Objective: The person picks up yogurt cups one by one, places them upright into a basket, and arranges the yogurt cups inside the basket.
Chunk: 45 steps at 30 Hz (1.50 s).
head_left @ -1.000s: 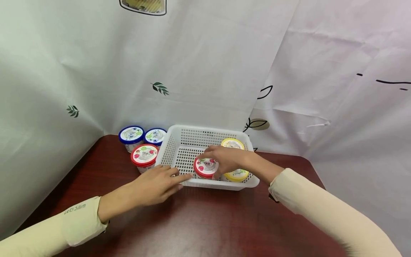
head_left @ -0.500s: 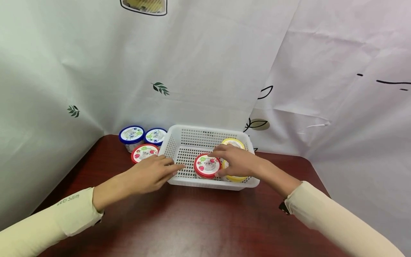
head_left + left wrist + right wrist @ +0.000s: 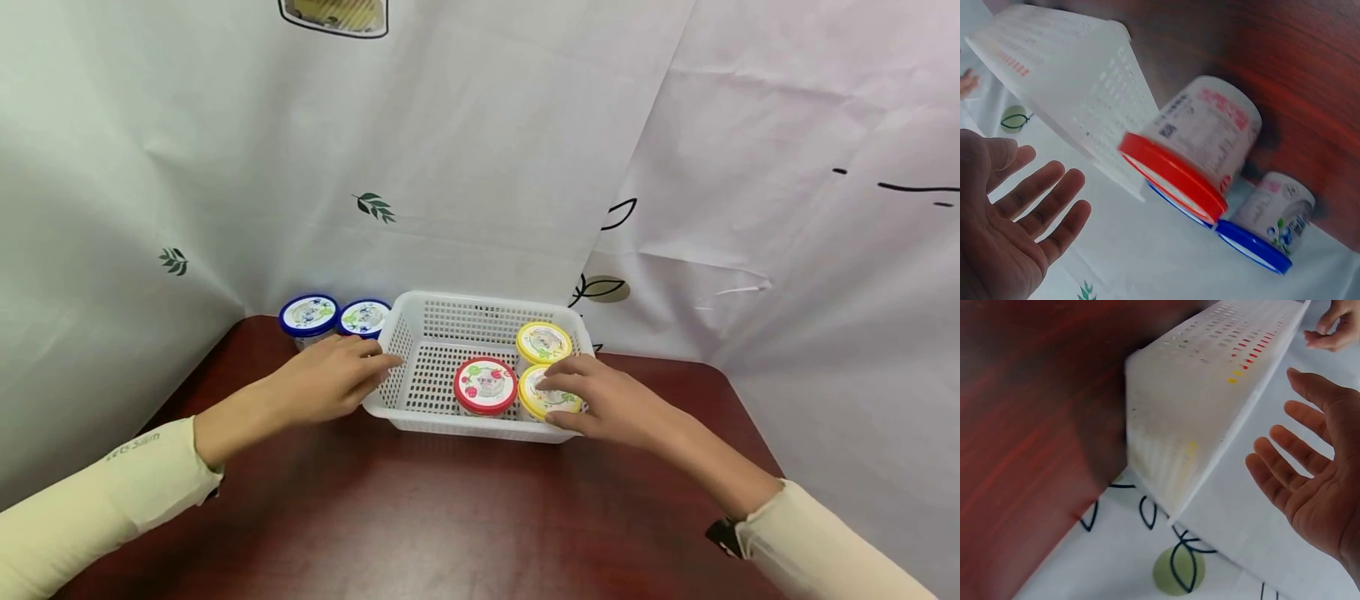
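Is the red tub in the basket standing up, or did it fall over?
Standing up. In the head view, the red tub has its round lid facing up, inside the white basket.

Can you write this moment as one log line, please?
left hand: empty | right hand: empty, above white basket | inside: red-lidded tub, two yellow-lidded tubs

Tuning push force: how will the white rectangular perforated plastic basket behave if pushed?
The basket probably keeps its shape, given its moulded walls and rim. Low and broad on the shiny reddish-brown wood-grain table, it seems likelier to slide than tip. Its right end may drag more, since two round yellow-lidded tubs sit there.
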Motion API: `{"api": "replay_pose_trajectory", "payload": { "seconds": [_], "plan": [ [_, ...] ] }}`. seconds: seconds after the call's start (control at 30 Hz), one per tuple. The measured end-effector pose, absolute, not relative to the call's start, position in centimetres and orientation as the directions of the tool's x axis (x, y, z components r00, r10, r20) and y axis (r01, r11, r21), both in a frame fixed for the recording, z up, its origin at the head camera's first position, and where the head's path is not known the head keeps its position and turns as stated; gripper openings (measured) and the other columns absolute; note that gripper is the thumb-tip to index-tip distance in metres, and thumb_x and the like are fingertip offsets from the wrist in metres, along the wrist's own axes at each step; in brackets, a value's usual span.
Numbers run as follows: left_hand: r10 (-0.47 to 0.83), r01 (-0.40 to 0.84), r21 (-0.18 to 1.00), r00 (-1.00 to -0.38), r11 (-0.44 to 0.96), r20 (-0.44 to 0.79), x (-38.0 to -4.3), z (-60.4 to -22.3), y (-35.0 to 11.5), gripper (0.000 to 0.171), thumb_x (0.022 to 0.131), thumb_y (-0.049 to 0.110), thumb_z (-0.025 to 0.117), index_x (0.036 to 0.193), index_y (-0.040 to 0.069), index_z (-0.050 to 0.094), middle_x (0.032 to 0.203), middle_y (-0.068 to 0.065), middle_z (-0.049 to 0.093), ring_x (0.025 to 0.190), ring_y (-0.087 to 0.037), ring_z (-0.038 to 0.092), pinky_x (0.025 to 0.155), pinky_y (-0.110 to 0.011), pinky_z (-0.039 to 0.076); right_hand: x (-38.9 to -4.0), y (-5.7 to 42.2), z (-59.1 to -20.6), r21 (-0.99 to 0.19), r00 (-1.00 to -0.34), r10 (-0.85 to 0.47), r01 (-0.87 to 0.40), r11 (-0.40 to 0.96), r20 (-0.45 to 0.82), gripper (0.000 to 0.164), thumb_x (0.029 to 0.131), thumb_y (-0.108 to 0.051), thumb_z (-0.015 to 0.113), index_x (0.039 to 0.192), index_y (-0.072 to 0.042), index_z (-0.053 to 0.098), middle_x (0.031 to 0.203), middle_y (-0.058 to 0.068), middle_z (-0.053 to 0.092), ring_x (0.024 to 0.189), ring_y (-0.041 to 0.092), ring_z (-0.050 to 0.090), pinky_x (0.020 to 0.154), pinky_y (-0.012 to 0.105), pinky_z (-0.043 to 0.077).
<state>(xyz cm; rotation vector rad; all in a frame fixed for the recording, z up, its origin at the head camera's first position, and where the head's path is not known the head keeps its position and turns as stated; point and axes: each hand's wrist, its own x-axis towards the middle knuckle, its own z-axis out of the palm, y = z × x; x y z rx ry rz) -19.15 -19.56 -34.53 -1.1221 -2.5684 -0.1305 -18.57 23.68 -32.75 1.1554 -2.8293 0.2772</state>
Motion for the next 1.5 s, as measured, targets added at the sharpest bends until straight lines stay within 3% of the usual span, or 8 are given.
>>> {"api": "replay_pose_trajectory", "payload": {
  "seconds": [0.17, 0.37, 0.57, 0.73, 0.97, 1.13, 1.5],
  "plan": [
    [0.670, 0.695, -0.024, -0.684, 0.719, 0.290, -20.1, -33.9, -20.3, 0.028, 0.104, 0.010, 0.075, 0.131, 0.011, 0.081, 0.111, -0.009, 0.080, 0.093, -0.026, 0.075, 0.083, -0.047, 0.065, -17.2, 25.5, -33.5, -0.144, -0.712, -0.680, -0.702, 0.698, 0.177, 0.029, 0.099, -0.029, 0.088, 0.127, -0.021, 0.084, 0.133, 0.000, 0.073, 0.122, 0.023, 0.070, 0.100, 0.044, 0.062],
    [0.633, 0.654, 0.022, -0.740, 0.756, 0.227, -21.2, -33.5, -21.4, 0.032, 0.101, 0.007, 0.075, 0.133, 0.009, 0.081, 0.113, -0.010, 0.080, 0.093, -0.029, 0.075, 0.083, -0.049, 0.066, -16.2, 26.4, -34.1, -0.193, -0.692, -0.685, -0.722, 0.665, 0.226, 0.023, 0.098, -0.023, 0.090, 0.120, -0.020, 0.085, 0.124, -0.003, 0.073, 0.108, 0.014, 0.067, 0.086, 0.028, 0.064],
    [0.592, 0.608, 0.114, -0.792, 0.786, 0.147, -22.7, -33.5, -22.4, 0.034, 0.101, 0.008, 0.075, 0.135, 0.007, 0.080, 0.122, -0.015, 0.079, 0.106, -0.034, 0.075, 0.094, -0.056, 0.065, -15.9, 26.7, -34.7, -0.180, -0.679, -0.696, -0.733, 0.656, 0.231, 0.020, 0.097, -0.024, 0.090, 0.116, -0.026, 0.086, 0.121, -0.009, 0.071, 0.110, 0.011, 0.067, 0.092, 0.034, 0.062],
    [0.592, 0.590, 0.152, -0.805, 0.793, 0.042, -23.7, -33.4, -22.8, 0.036, 0.103, 0.015, 0.076, 0.138, 0.010, 0.078, 0.128, -0.017, 0.077, 0.115, -0.036, 0.073, 0.102, -0.062, 0.063, -16.0, 26.8, -35.3, -0.151, -0.628, -0.731, -0.776, 0.612, 0.267, 0.023, 0.094, -0.015, 0.091, 0.115, -0.024, 0.087, 0.116, -0.010, 0.071, 0.104, 0.007, 0.068, 0.087, 0.031, 0.062],
    [0.525, 0.506, 0.160, -0.844, 0.847, -0.110, -24.6, -33.3, -23.0, 0.062, 0.102, 0.034, 0.079, 0.157, 0.010, 0.066, 0.153, -0.026, 0.066, 0.140, -0.052, 0.063, 0.113, -0.076, 0.055, -16.1, 27.1, -35.7, -0.110, -0.580, -0.755, -0.809, 0.577, 0.305, 0.030, 0.093, -0.007, 0.091, 0.118, -0.023, 0.086, 0.115, -0.008, 0.077, 0.100, 0.008, 0.072, 0.086, 0.035, 0.063],
    [0.510, 0.486, 0.170, -0.847, 0.857, -0.150, -24.8, -33.6, -23.0, 0.069, 0.097, 0.046, 0.084, 0.155, 0.012, 0.067, 0.153, -0.023, 0.065, 0.141, -0.052, 0.060, 0.114, -0.077, 0.053, -15.9, 27.2, -35.8, -0.101, -0.581, -0.755, -0.808, 0.581, 0.305, 0.032, 0.093, -0.007, 0.090, 0.120, -0.023, 0.086, 0.116, -0.006, 0.078, 0.100, 0.010, 0.072, 0.086, 0.037, 0.063],
    [0.501, 0.474, 0.175, -0.848, 0.863, -0.173, -24.7, -34.2, -23.1, 0.078, 0.088, 0.052, 0.091, 0.154, 0.016, 0.069, 0.152, -0.022, 0.062, 0.136, -0.048, 0.061, 0.110, -0.074, 0.057, -15.8, 27.1, -36.4, -0.092, -0.588, -0.739, -0.799, 0.595, 0.328, 0.031, 0.092, -0.010, 0.092, 0.119, -0.022, 0.086, 0.115, -0.008, 0.078, 0.100, 0.008, 0.071, 0.086, 0.034, 0.063]
  ]
}}
